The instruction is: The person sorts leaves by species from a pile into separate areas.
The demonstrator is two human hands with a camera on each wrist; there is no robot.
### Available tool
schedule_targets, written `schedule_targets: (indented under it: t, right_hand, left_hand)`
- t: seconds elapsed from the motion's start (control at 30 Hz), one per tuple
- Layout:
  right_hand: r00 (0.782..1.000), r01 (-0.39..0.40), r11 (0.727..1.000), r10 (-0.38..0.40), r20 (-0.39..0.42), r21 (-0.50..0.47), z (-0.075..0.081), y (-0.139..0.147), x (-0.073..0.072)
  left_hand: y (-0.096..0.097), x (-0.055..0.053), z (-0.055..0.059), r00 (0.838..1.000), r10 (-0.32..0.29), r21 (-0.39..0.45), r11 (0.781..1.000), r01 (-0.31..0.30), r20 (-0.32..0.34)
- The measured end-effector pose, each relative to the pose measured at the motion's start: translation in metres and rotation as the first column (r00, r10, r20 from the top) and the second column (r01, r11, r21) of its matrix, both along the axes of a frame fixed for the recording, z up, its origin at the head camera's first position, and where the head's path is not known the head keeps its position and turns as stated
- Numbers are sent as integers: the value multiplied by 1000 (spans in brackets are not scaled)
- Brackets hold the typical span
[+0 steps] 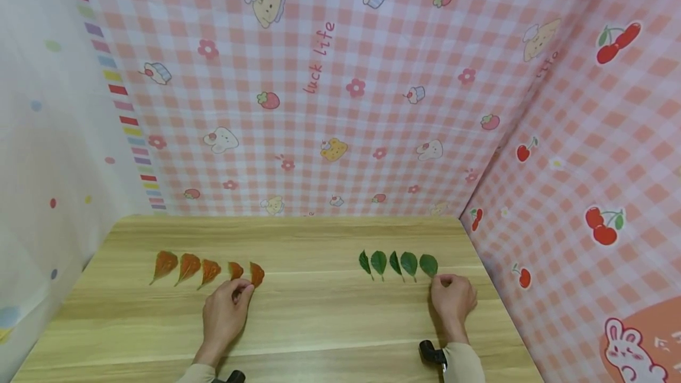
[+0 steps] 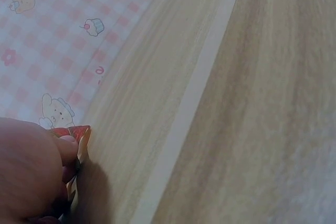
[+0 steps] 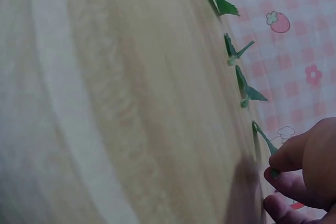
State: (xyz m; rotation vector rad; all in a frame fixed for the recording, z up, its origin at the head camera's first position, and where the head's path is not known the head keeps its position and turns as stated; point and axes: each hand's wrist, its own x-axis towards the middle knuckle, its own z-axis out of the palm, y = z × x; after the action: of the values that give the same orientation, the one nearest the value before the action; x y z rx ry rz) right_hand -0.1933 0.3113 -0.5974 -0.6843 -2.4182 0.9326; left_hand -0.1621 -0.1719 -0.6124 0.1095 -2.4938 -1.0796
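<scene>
Near the left of the wooden table, my left hand (image 1: 226,310) pinches the lower end of an orange-red leaf (image 1: 258,274), the rightmost of a row. Its neighbour, another orange-red leaf (image 1: 235,269), is partly hidden behind the fingers. In the left wrist view, thumb and fingers cover most of the held leaf (image 2: 73,131). Over on the right, my right hand (image 1: 453,297) grips the bottom of a rounded green leaf (image 1: 428,264) at the right end of the green row. The right wrist view shows that green leaf (image 3: 265,137) between thumb and forefinger, close to the tabletop.
More orange-red leaves (image 1: 166,264) lie to the left with stems pointing down-left. Several green leaves (image 1: 379,262) form a row left of my right hand. Patterned cloth (image 1: 319,135) hangs behind the table (image 1: 319,324) and along both sides. Black wrist devices (image 1: 432,352) sit by both sleeves.
</scene>
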Motion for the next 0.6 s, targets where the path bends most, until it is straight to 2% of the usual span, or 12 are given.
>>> schedule_targets:
  t: [0.6]
  right_hand:
    - [1000, -23, 999, 22, 7, 39, -4, 1, 0]
  left_hand:
    - [1, 0, 0, 1000, 12, 13, 1000, -12, -17]
